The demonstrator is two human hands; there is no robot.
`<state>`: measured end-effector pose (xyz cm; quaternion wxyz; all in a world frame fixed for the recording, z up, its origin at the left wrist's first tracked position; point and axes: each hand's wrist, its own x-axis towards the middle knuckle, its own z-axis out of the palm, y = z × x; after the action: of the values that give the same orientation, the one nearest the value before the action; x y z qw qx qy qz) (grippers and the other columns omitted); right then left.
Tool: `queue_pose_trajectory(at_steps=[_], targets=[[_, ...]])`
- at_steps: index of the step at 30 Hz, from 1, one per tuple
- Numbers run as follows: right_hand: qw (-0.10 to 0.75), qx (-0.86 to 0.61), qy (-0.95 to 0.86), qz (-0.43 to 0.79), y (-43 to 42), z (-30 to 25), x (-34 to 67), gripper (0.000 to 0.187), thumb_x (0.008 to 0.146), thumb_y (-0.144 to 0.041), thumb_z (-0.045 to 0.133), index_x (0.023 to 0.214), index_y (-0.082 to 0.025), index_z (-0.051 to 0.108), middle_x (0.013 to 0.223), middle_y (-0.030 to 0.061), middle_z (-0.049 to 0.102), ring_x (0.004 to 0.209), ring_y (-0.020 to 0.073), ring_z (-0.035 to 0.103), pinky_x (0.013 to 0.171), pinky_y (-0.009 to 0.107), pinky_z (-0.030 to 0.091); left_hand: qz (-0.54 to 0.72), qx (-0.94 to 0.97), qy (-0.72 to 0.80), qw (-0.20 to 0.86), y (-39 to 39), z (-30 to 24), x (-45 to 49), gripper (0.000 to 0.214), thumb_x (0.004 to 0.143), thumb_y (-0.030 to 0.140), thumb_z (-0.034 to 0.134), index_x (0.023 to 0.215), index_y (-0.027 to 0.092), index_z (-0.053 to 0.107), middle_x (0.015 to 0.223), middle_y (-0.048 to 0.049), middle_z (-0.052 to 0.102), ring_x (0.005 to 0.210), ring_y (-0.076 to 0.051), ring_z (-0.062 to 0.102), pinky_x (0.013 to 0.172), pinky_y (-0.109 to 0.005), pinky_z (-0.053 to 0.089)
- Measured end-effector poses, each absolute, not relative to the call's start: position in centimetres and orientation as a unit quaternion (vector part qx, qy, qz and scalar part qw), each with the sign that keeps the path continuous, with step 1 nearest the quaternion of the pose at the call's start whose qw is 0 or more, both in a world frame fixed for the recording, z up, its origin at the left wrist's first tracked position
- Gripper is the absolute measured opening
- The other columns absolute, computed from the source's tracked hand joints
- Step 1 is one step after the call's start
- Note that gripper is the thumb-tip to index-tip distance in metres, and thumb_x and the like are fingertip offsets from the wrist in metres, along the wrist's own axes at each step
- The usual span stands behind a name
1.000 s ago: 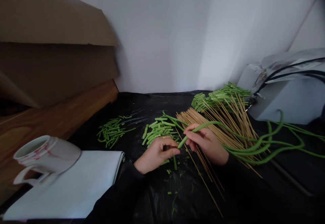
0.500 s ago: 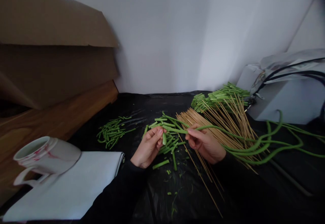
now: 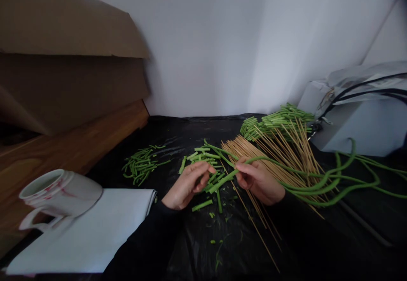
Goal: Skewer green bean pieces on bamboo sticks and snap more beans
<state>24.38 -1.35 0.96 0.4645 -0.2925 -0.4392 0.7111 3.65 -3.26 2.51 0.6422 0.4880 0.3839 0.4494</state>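
My right hand (image 3: 259, 181) pinches a long green bean (image 3: 224, 181) between thumb and fingers, its cut end slanting down to the left. My left hand (image 3: 187, 185) is just left of that end, fingers bent and slightly apart, with nothing visible in them. Below and behind both hands lies a loose pile of cut bean pieces (image 3: 202, 155). More long beans (image 3: 330, 183) curve off to the right, across a fanned bundle of thin wooden skewers (image 3: 251, 147).
A heap of cut pieces (image 3: 286, 117) lies behind the skewers, and thinner scraps (image 3: 141, 164) at left. A stained white mug (image 3: 68, 194) stands on folded white paper (image 3: 95, 230). A cardboard box (image 3: 79, 60) rises at left. Black plastic sheeting (image 3: 178, 134) covers the table.
My left hand has let go of the short bean piece it held, and its fingers have loosened. The bean's end in my right hand has tilted downward.
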Motion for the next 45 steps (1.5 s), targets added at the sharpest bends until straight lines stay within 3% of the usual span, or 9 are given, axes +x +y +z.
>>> queue_pose_trajectory(at_steps=[4, 8, 12, 19, 29, 34, 39, 45], targets=[[0.436, -0.310, -0.471, 0.701, -1.6, 0.8, 24.1, 0.024, 0.077, -0.035, 0.069, 0.070, -0.019, 0.053, 0.049, -0.0049, 0.057, 0.038, 0.0055, 0.044, 0.038, 0.017, 0.027, 0.315, 0.592, 0.417, 0.613, -3.7, 1.6, 4.2, 0.038, 0.080, 0.049, 0.065, 0.083, 0.011, 0.071, 0.048, 0.0070, 0.032, 0.044, -0.005, 0.022, 0.042, -0.022, 0.012], [0.430, -0.309, -0.476, 0.702, -1.6, 0.7, 24.0, 0.025, 0.077, -0.035, 0.070, 0.070, -0.018, 0.054, 0.050, -0.0045, 0.058, 0.038, 0.0053, 0.045, 0.039, 0.017, 0.028, 0.276, 0.618, 0.423, 0.602, -3.7, 1.3, 4.0, 0.038, 0.077, 0.049, 0.068, 0.084, 0.012, 0.071, 0.050, 0.0062, 0.036, 0.045, -0.006, 0.023, 0.044, -0.024, 0.011], [0.456, -0.279, -0.414, 0.736, -1.3, 0.9, 24.2, 0.025, 0.079, -0.041, 0.068, 0.077, -0.017, 0.062, 0.052, -0.0047, 0.056, 0.041, 0.0054, 0.045, 0.041, 0.018, 0.030, 0.299, 0.614, 0.424, 0.595, -3.6, 1.5, 3.9, 0.038, 0.078, 0.050, 0.067, 0.084, 0.013, 0.068, 0.050, 0.0066, 0.036, 0.045, -0.006, 0.024, 0.044, -0.023, 0.013], [0.502, -0.290, -0.338, 0.741, -0.4, 0.5, 24.6, 0.029, 0.074, -0.039, 0.072, 0.060, -0.016, 0.061, 0.057, -0.0029, 0.057, 0.044, 0.0055, 0.043, 0.042, 0.020, 0.033, 0.395, 0.583, 0.428, 0.566, -3.1, 1.1, 4.1, 0.039, 0.079, 0.051, 0.065, 0.083, 0.012, 0.065, 0.055, 0.0060, 0.038, 0.048, -0.006, 0.026, 0.046, -0.022, 0.016], [0.501, -0.296, -0.380, 0.719, -0.8, 0.4, 24.1, 0.026, 0.073, -0.037, 0.073, 0.067, -0.018, 0.057, 0.062, -0.0043, 0.057, 0.045, 0.0049, 0.043, 0.040, 0.019, 0.030, 0.519, 0.450, 0.426, 0.588, -3.4, 1.2, 5.0, 0.035, 0.074, 0.045, 0.073, 0.079, 0.014, 0.059, 0.053, 0.0060, 0.045, 0.045, -0.004, 0.025, 0.044, -0.019, 0.016], [0.502, -0.293, -0.399, 0.709, -1.2, 0.3, 23.8, 0.024, 0.076, -0.036, 0.071, 0.069, -0.018, 0.056, 0.061, -0.0049, 0.056, 0.044, 0.0042, 0.043, 0.040, 0.018, 0.030, 0.558, 0.409, 0.414, 0.592, -3.4, 1.3, 5.3, 0.035, 0.070, 0.041, 0.078, 0.079, 0.012, 0.060, 0.065, 0.0027, 0.054, 0.046, -0.002, 0.027, 0.043, -0.017, 0.019], [0.485, -0.327, -0.459, 0.669, -2.0, 0.3, 22.9, 0.023, 0.075, -0.035, 0.070, 0.070, -0.018, 0.055, 0.056, -0.0048, 0.057, 0.042, 0.0053, 0.044, 0.039, 0.018, 0.028, 0.583, 0.380, 0.386, 0.606, -3.2, 1.6, 4.9, 0.031, 0.073, 0.037, 0.076, 0.082, 0.011, 0.061, 0.055, 0.0064, 0.044, 0.046, -0.002, 0.029, 0.045, -0.014, 0.022], [0.473, -0.324, -0.451, 0.684, -2.2, 0.3, 22.7, 0.021, 0.073, -0.034, 0.069, 0.069, -0.019, 0.055, 0.056, -0.0042, 0.059, 0.043, 0.0064, 0.046, 0.041, 0.019, 0.030, 0.599, 0.407, 0.407, 0.557, -3.1, 1.4, 4.8, 0.030, 0.079, 0.042, 0.069, 0.081, 0.014, 0.060, 0.062, 0.0041, 0.048, 0.050, -0.005, 0.038, 0.046, -0.017, 0.029]])
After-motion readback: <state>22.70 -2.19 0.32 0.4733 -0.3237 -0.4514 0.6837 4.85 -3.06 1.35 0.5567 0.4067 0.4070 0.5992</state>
